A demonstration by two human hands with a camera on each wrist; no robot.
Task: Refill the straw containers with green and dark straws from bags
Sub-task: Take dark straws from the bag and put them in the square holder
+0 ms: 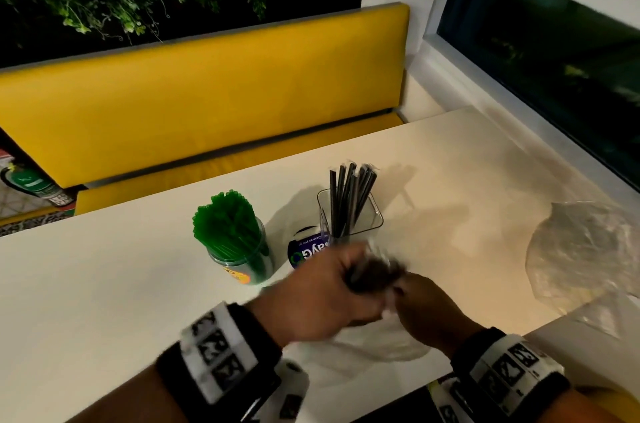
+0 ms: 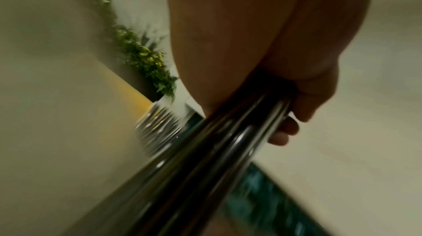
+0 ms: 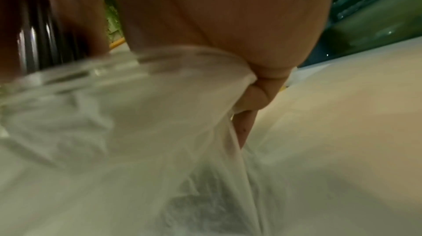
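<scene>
Left hand point(image 1: 325, 287) fisted round dark straws point(image 1: 375, 272), wrapped bundle drawn clear of bag point(image 1: 374, 343) at 6 o'clock on table point(image 1: 104, 284). Right hand point(image 1: 427, 306) pinches bag plastic, likely anchoring it so straws slide free. Square cup point(image 1: 349, 214) at 12 o'clock from hands, part filled with dark straws, probably next stop. Green jar point(image 1: 239, 249) at 10 o'clock, packed full. Second bag point(image 1: 581, 249) at 3 o'clock, well apart.

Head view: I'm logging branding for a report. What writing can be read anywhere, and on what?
"ayG", upside down, with small print beside it too blurred to read: purple label on a round item between the straw containers.
Orange sticker on the green straw jar: unreadable.
Wristband markers: patterns, no words.
</scene>
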